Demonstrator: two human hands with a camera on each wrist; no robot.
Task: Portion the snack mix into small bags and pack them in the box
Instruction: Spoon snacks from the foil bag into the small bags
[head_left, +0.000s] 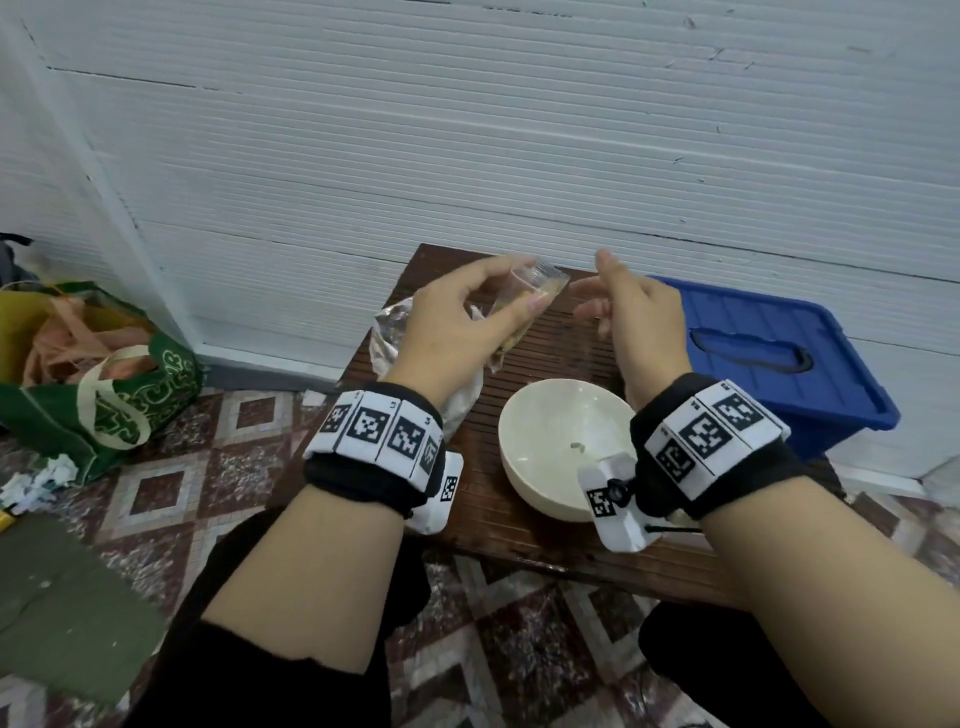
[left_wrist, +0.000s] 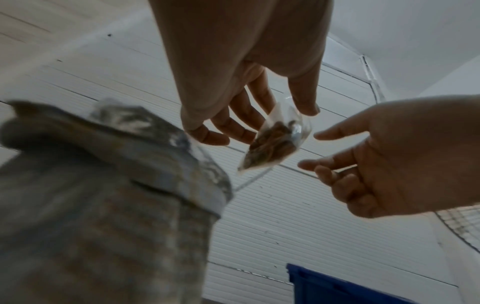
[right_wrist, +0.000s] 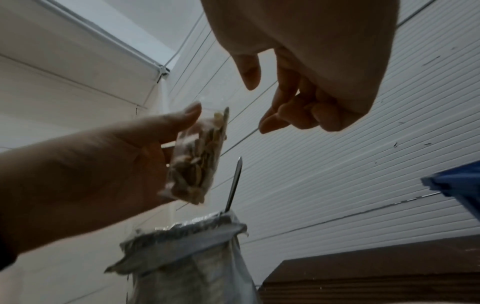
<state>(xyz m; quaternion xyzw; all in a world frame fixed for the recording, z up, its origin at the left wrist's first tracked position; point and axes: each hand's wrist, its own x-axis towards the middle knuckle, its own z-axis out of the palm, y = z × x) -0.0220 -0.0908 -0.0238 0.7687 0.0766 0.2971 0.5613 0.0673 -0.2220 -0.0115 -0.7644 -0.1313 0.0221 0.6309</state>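
Observation:
My left hand (head_left: 511, 296) pinches a small clear bag (head_left: 540, 291) holding snack mix above the far side of the wooden table (head_left: 483, 499). In the left wrist view the small bag (left_wrist: 275, 142) hangs from thumb and fingers, its mouth upward. My right hand (head_left: 597, 291) hovers just right of the bag, fingers loosely curled and holding nothing. The large foil snack bag (head_left: 395, 332) stands under my left hand; in the right wrist view a metal spoon handle (right_wrist: 235, 183) sticks out of the foil bag (right_wrist: 192, 257). A blue lidded box (head_left: 769, 353) sits to the right.
A white bowl (head_left: 561, 447) with one crumb in it stands on the table near me, between my wrists. A green tote bag (head_left: 104, 379) lies on the tiled floor at the left. A ribbed white wall runs close behind the table.

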